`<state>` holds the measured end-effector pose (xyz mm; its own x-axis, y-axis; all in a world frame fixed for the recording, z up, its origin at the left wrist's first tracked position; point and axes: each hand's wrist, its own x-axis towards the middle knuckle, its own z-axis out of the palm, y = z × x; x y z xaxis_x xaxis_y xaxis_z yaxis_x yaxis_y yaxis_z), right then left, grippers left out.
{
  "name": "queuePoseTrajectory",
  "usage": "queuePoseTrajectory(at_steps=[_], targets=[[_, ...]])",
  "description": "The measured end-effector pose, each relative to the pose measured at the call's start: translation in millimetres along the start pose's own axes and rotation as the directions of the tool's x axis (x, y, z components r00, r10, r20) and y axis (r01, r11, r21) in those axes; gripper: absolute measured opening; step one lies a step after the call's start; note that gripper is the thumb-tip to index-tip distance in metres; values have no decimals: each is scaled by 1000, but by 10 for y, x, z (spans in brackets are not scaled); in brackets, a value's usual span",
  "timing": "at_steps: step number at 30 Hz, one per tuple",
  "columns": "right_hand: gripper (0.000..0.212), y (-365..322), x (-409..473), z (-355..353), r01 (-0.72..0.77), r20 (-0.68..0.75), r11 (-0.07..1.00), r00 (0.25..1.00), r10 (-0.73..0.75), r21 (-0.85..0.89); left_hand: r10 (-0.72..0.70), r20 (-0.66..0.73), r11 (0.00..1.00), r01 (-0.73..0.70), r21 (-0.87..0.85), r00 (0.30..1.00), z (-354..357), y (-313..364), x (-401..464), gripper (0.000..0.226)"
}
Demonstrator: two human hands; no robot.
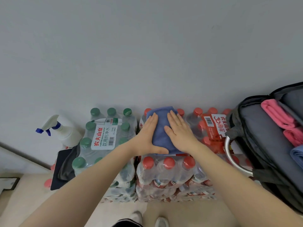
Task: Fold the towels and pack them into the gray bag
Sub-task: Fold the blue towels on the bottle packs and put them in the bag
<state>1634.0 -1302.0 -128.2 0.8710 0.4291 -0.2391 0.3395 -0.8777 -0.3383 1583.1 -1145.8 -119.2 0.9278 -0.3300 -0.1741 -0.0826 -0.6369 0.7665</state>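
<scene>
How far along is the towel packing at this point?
Partly done. Folded pink towels and a blue one already lie in the open gray bag. In hand: both the left hand and right hand press flat on a folded blue towel lying on the red-capped bottle pack. Left: moving this towel into the bag.

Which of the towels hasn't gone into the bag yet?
The blue towel under both hands, lying on the red-capped bottle pack. The pink towels already sit in the gray bag.
</scene>
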Motion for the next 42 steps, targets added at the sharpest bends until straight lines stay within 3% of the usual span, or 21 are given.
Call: queuePoseTrajectory(at_steps=[5,7,10,13,15,19,21,23,28,30,33,36,39,42], targets=[[57,46,238,-157,-82,52,993,996,78,83,120,40,974,-125,189,992,-29,-185,55,129],[57,43,220,-194,-88,45,995,995,85,53,162,86,928,-181,326,983,-69,-251,93,124],[54,23,46,-236,-66,-123,997,990,63,-26,288,142,801,-320,506,947,-92,-313,135,113],[32,48,-242,-249,110,-318,994,943,-98,22,420,220,726,-471,501,881,-156,-314,190,104],[37,112,-400,-237,179,-247,983,955,-162,47,451,283,677,-532,509,846,-260,-334,228,98],[66,243,-579,-169,114,49,993,992,-116,44,488,368,549,-606,575,791,-411,-334,326,85],[74,239,-599,-108,93,52,992,994,-97,81,537,376,466,-637,614,755,-386,-356,356,74],[78,208,-594,-76,72,27,981,997,-78,182,586,331,460,-640,615,739,-345,-367,386,61],[76,88,-731,-302,-37,-52,883,996,69,467,541,24,823,-535,189,841,-301,77,270,36],[70,75,-855,-390,-5,-173,833,978,121,553,481,-68,877,-480,28,874,-263,255,228,14],[50,92,-1067,-518,129,-416,730,880,227,671,429,-135,882,-447,-149,893,-170,524,207,14],[42,162,-1283,-670,243,-535,629,778,328,739,435,-126,840,-452,-300,892,-19,834,228,21],[40,313,-1437,-816,299,-577,548,680,452,781,452,-81,742,-425,-518,888,192,1112,237,46],[49,508,-1513,-1022,264,-621,584,531,576,768,487,-109,658,-446,-606,866,435,1373,262,78]])
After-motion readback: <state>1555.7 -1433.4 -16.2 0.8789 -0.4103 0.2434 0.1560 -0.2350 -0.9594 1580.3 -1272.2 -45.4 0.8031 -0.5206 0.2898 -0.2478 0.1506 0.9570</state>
